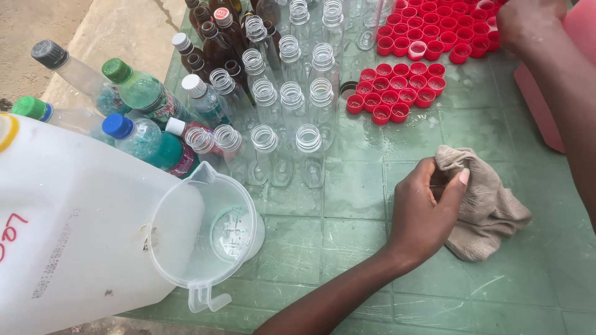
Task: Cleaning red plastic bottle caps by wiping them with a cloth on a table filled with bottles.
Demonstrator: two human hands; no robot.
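Nearest us, a white jug (56, 229) and clear measuring cup (208, 232) sit on the green table (347, 192).

Our left hand (422, 214) pinches a beige cloth (484, 198) lying on the table below the red caps (397, 93); our right hand (528, 22) rests by more caps, its grip unclear to us. Empty clear bottles (292, 99) stand between.

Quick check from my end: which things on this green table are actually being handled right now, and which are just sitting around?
In hand:
- left hand gripping the beige cloth on the green table
- right hand by the red caps

Sitting about:
- empty clear bottles
- clear jug
- white canister
- capped bottles
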